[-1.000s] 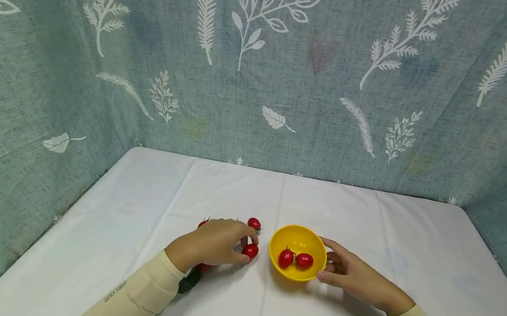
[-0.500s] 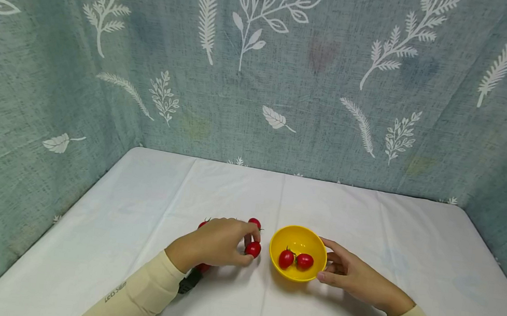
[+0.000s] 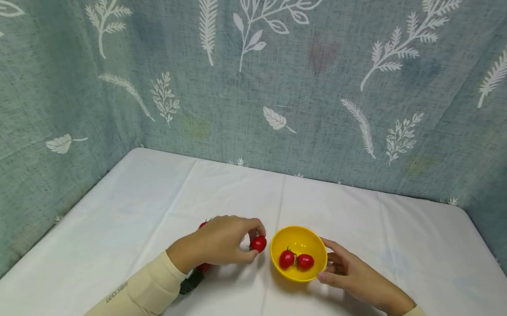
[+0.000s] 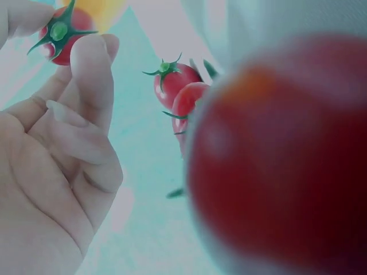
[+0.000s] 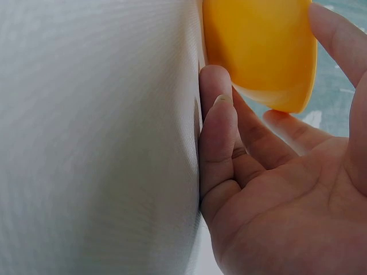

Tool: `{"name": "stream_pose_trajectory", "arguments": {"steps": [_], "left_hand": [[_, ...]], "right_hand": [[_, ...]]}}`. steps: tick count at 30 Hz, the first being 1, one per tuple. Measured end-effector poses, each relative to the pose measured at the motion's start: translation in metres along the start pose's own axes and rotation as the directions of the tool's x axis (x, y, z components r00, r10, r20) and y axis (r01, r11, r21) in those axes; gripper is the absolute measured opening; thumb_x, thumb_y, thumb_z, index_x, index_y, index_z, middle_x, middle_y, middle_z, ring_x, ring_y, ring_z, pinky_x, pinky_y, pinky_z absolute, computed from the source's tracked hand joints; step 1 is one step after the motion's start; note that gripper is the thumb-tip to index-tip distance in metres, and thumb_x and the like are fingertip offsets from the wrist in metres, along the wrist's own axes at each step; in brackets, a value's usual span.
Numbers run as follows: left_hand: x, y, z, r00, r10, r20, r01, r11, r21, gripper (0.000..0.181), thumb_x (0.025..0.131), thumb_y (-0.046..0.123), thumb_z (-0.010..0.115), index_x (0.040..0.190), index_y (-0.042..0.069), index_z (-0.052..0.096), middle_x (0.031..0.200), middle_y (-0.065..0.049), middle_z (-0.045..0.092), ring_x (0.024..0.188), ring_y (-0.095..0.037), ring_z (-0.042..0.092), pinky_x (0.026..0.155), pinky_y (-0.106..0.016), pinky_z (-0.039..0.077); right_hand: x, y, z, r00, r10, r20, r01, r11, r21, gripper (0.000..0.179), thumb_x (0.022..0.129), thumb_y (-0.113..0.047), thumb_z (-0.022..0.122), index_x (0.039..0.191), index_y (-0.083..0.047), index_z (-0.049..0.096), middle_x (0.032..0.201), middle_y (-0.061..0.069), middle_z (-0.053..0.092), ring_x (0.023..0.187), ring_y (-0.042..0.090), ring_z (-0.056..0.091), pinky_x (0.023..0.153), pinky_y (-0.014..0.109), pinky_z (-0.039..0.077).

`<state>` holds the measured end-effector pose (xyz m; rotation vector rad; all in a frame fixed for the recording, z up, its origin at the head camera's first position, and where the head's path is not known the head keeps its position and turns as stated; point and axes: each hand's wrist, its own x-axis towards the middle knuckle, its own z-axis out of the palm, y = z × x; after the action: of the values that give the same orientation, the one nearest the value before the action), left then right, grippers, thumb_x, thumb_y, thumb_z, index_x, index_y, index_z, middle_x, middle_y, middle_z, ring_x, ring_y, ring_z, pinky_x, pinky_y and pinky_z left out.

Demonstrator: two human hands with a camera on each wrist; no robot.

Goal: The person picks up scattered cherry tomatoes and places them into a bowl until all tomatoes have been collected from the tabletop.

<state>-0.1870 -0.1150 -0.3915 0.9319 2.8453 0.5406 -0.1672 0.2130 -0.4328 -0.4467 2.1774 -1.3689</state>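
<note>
My left hand (image 3: 220,240) pinches a red cherry tomato (image 3: 258,243) between thumb and fingertips, just left of a yellow bowl (image 3: 300,238). In the left wrist view the held tomato (image 4: 83,22) shows its green star-shaped calyx. Two more tomatoes (image 3: 286,259) lie side by side in the bowl. On the right, my other hand (image 3: 350,273) holds the bowl from outside, thumb at the near rim and fingers curved round the far side. Seen from the right wrist, the thumb and fingertips meet the yellow wall (image 5: 261,46), with the remaining fingers tucked low beside it.
Loose cherry tomatoes (image 4: 178,83) lie on the white cloth (image 3: 346,205), partly hidden by my left hand in the head view. A blurred tomato (image 4: 287,160) fills the right of the left wrist view. A patterned curtain (image 3: 263,75) stands behind the table.
My left hand has moved slightly right with the pinched tomato, closer to the bowl. It now covers the loose tomato at the back. The right hand and the bowl stay put.
</note>
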Motion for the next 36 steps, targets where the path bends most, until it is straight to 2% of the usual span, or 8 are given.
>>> {"name": "stream_pose_trajectory", "arguments": {"steps": [5,9,13,18,23,31,36], "left_hand": [[0.003,0.006,-0.002,0.999,0.030,-0.026,-0.030,1.000,-0.006,0.030,0.087,0.033,0.071,0.114,0.025,0.063,0.099,0.012,0.071,0.087,-0.011,0.064,0.074,-0.027,0.050],[0.006,0.009,-0.001,0.998,0.047,-0.051,-0.047,0.999,0.004,0.029,0.086,0.031,0.070,0.114,0.026,0.063,0.095,0.012,0.070,0.083,-0.008,0.062,0.072,-0.025,0.049],[0.008,0.011,0.000,0.996,0.058,-0.063,-0.058,0.998,0.009,0.029,0.087,0.030,0.070,0.115,0.027,0.062,0.094,0.014,0.068,0.077,-0.003,0.057,0.069,-0.023,0.047],[0.011,0.013,0.001,0.995,0.073,-0.064,-0.073,0.997,0.009,0.030,0.087,0.030,0.069,0.116,0.028,0.062,0.096,0.015,0.068,0.076,-0.003,0.056,0.068,-0.022,0.046],[0.014,0.017,0.000,0.995,0.073,-0.062,-0.073,0.997,0.012,0.031,0.087,0.030,0.070,0.117,0.027,0.063,0.097,0.014,0.068,0.074,-0.003,0.056,0.066,-0.021,0.047],[0.017,0.022,-0.001,0.999,0.034,-0.029,-0.034,0.999,-0.005,0.033,0.087,0.031,0.072,0.119,0.026,0.064,0.098,0.013,0.068,0.075,-0.005,0.056,0.067,-0.022,0.047],[0.018,0.024,-0.001,0.999,0.033,-0.025,-0.033,0.999,-0.001,0.033,0.088,0.032,0.072,0.119,0.026,0.064,0.098,0.013,0.068,0.077,-0.006,0.056,0.068,-0.023,0.047]], "right_hand": [[-0.001,-0.001,-0.002,1.000,-0.002,0.005,0.002,1.000,0.014,0.080,0.096,-0.031,0.067,0.159,-0.013,0.020,0.138,0.018,0.057,0.115,0.025,0.060,0.095,0.030,0.048],[0.000,0.001,-0.001,1.000,0.007,0.001,-0.007,1.000,0.011,0.082,0.096,-0.032,0.068,0.159,-0.013,0.020,0.137,0.017,0.058,0.112,0.025,0.060,0.094,0.028,0.049],[0.001,0.003,-0.001,1.000,0.006,-0.004,-0.006,1.000,0.007,0.083,0.095,-0.032,0.068,0.159,-0.013,0.020,0.137,0.017,0.058,0.114,0.025,0.061,0.097,0.033,0.049],[0.000,0.002,-0.001,1.000,0.011,-0.011,-0.011,1.000,0.003,0.083,0.095,-0.033,0.069,0.159,-0.013,0.020,0.138,0.017,0.057,0.114,0.024,0.061,0.098,0.034,0.050],[0.001,0.000,-0.001,1.000,0.027,-0.016,-0.027,1.000,0.009,0.085,0.094,-0.034,0.069,0.159,-0.012,0.020,0.140,0.017,0.056,0.112,0.023,0.060,0.098,0.033,0.050],[0.001,0.000,0.000,1.000,0.021,-0.016,-0.021,1.000,0.001,0.084,0.094,-0.033,0.069,0.159,-0.012,0.020,0.141,0.017,0.056,0.114,0.025,0.060,0.101,0.039,0.049],[0.000,0.000,-0.001,1.000,0.014,-0.008,-0.014,1.000,0.009,0.084,0.095,-0.033,0.069,0.159,-0.012,0.020,0.141,0.018,0.056,0.115,0.025,0.060,0.099,0.035,0.049]]}}
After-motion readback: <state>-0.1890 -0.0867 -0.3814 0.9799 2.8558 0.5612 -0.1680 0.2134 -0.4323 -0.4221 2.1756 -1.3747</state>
